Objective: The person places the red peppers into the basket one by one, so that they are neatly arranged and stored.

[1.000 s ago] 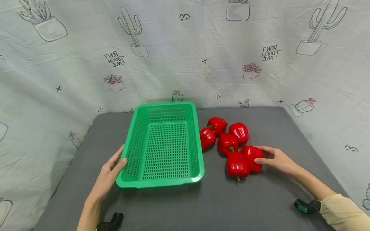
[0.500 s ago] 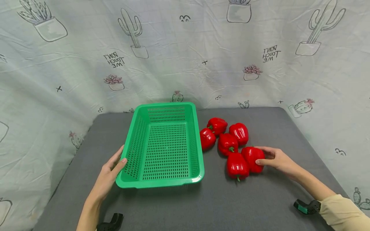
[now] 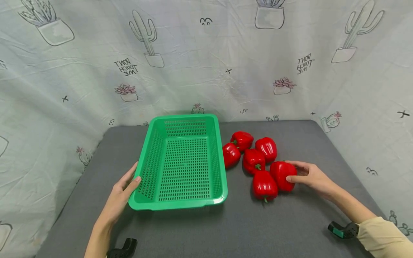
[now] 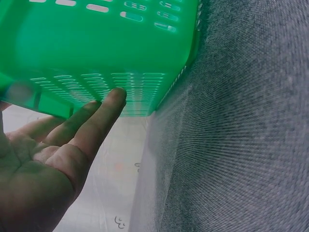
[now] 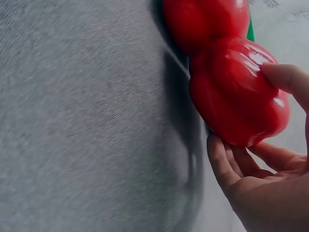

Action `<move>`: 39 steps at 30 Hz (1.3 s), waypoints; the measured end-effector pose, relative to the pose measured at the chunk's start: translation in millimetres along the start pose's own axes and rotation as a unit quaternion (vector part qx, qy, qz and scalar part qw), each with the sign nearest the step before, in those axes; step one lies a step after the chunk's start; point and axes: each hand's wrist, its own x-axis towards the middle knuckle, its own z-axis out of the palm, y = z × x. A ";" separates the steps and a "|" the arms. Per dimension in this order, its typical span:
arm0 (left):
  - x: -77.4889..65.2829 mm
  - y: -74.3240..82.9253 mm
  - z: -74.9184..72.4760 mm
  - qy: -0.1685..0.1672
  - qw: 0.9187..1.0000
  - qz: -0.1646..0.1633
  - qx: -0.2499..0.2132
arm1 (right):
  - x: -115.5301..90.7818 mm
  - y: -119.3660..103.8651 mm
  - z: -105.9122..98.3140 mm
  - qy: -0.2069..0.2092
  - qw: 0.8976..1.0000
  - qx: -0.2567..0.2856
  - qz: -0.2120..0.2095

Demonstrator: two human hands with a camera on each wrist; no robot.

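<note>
The left hand point(image 3: 119, 199) holds the near left side of a green plastic basket point(image 3: 179, 203). Its thumb lies over the rim, and in the left wrist view its fingers point(image 4: 99, 123) stretch along the outer slotted wall. At the right, the right hand point(image 3: 313, 179) grips a glossy red bell pepper point(image 3: 282, 175), thumb on the near side and fingers round the far side. In the right wrist view the gripped pepper touches or overlaps another red bell pepper point(image 5: 207, 19). The closest one in the head view is a red bell pepper point(image 3: 264, 185) with its green stem toward the front.
Several more red bell peppers point(image 3: 254, 160) lie in a cluster between the basket and the right hand. Everything stands on a grey cloth-covered table point(image 3: 226, 233). A white curtain point(image 3: 200, 53) printed with cactus drawings hangs behind and at both sides.
The gripped pepper has shifted slightly right and turned, and a bit of green stem now shows at its top. The right hand has moved with it. The left hand and basket look unchanged.
</note>
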 end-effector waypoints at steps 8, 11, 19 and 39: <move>-0.4 -0.2 -2.3 -0.001 1.000 0.004 0.000 | 4.9 -17.5 0.5 0.017 1.000 -0.018 -0.011; -0.8 -0.4 -1.7 -0.003 1.000 0.009 -0.004 | 6.4 -28.9 1.3 0.026 0.999 -0.020 -0.022; -1.3 -0.6 -0.9 -0.001 1.000 0.012 -0.001 | 17.4 -63.8 12.2 0.032 0.998 0.008 -0.061; -0.3 -4.4 -0.9 -0.006 1.000 0.000 0.007 | 112.1 -170.7 120.3 -0.001 0.986 0.073 -0.148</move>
